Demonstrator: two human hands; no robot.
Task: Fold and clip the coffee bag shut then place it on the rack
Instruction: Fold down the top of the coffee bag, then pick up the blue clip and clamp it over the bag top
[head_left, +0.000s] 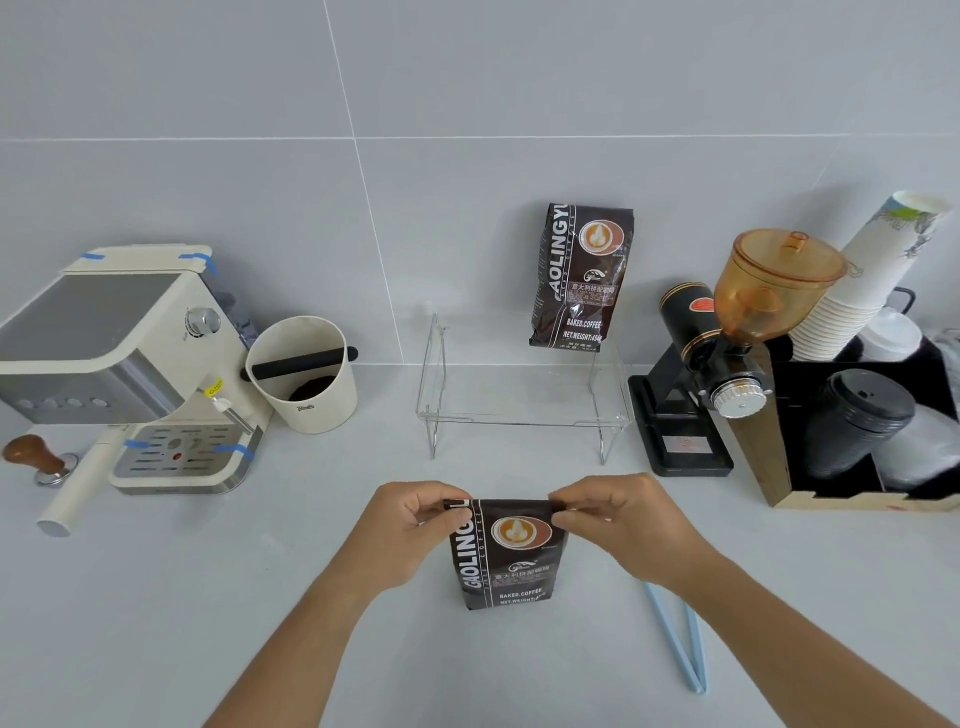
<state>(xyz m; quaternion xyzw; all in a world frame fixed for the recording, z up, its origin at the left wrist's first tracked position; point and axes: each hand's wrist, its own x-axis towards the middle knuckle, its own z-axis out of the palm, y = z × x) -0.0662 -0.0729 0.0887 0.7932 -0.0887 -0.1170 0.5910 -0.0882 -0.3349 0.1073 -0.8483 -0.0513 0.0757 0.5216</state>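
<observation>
Here, with the coffee bag (506, 553) upright on the worktop (260, 597) and the left hand (402, 527) and right hand (618, 522) each in a grip clamped on a top corner, fold evenly and crease flat before reaching for the clip (678, 642).

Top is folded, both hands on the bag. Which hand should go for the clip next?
Right, probably. The blue clip lies open on the counter just beside the right hand's forearm, while the left hand is on the coffee bag's far side and can keep pinching the fold.
</observation>
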